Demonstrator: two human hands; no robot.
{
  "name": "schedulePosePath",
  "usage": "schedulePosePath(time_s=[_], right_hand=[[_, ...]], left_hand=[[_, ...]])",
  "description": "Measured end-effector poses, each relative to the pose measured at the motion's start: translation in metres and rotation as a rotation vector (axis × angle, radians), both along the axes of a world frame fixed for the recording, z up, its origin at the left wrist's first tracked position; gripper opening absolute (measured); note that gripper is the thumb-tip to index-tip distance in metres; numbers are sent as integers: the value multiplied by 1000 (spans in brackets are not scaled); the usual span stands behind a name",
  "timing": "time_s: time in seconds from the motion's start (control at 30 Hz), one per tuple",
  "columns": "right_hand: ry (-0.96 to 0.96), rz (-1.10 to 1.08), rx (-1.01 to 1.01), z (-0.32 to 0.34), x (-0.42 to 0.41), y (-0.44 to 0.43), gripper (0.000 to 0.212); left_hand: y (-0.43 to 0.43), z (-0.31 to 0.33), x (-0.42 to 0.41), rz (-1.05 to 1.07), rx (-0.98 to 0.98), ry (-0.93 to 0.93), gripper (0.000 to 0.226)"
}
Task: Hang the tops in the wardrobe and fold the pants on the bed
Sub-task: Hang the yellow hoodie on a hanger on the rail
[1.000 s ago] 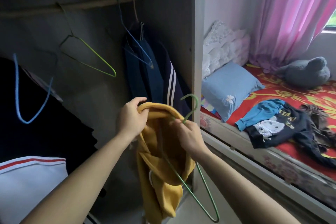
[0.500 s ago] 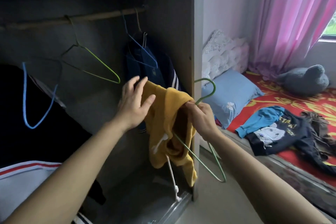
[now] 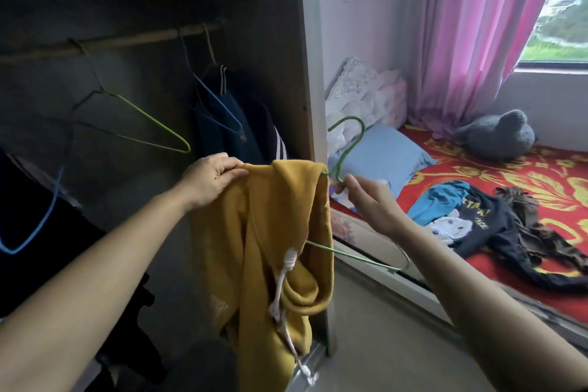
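The left hand (image 3: 211, 177), open a moment ago, now pinches the yellow top's (image 3: 270, 242) shoulder while the right hand (image 3: 370, 204) grips the green hanger (image 3: 346, 149) at its neck, half threaded, before the wardrobe rail (image 3: 127, 41).

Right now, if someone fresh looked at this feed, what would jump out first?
The mustard-yellow hoodie dangling at centre, pinched by the left hand and half-threaded on a green wire hanger that the right hand holds at the neck. Left of it, the open wardrobe's rail carries an empty yellow-green hanger and dark tops. On the right, the red bedspread with a heap of clothes under a pink curtain.
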State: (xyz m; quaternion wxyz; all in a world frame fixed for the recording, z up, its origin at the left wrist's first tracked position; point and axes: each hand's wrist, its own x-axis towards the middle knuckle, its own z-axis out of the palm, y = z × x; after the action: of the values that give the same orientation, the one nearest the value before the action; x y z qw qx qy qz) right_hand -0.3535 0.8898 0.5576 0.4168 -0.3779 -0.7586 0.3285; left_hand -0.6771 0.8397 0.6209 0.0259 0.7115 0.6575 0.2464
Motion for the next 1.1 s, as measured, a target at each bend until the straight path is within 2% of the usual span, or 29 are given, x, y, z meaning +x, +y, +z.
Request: schedulePosePath(time_s=[0.1,0.23,0.33,0.43,0.53,0.57,0.63,0.7,0.73,0.8,0.83,0.87,0.9,0.97,1.0,1.1], right_hand=[[6,-47,-18,-17,-9,3,38],[-40,91,54,-14,-43,-3,39],[-21,95,60,-12,-51,0,39],[-37,54,82,-20,-53,4,39],[-157,-78,133,-40,-54,2,39],[-203,-178,172,-51,-53,0,44],[-210,-453,176,-74,-51,-10,66],[-135,-656,-68,-96,-53,-20,99],[-117,-663,-269,-106,-56,-22,116],[-46,-520,-696,-122,-60,-20,139],[44,-411,-892,-121,-62,-18,138],[146,-291,-1041,-117,-64,-17,125],[213,-203,-1112,-113,-65,-15,101],[253,-199,-1090,-110,-65,-8,49],[291,-235,-1058,-108,-63,-5,34],[462,-357,-1009,-92,-41,10,22]], left_hand=[[0,-6,13,-21,-39,-96,49],[-1,-12,57,-134,-97,-253,38],[-6,-8,75,-34,-78,-242,47],[-8,-8,80,55,-56,-130,59],[-7,-13,81,159,43,-137,66],[-6,-13,79,200,82,-185,64],[-7,-14,73,265,162,-298,56],[-8,-12,69,288,246,-395,52],[-8,-10,68,286,286,-421,50],[-11,-4,69,250,342,-423,48],[-12,-1,70,215,360,-418,48],[-13,1,71,173,374,-415,47],[-14,3,71,138,385,-402,46],[-16,4,67,95,410,-345,40],[-17,4,62,85,431,-311,37],[-27,-2,33,118,454,-184,36]])
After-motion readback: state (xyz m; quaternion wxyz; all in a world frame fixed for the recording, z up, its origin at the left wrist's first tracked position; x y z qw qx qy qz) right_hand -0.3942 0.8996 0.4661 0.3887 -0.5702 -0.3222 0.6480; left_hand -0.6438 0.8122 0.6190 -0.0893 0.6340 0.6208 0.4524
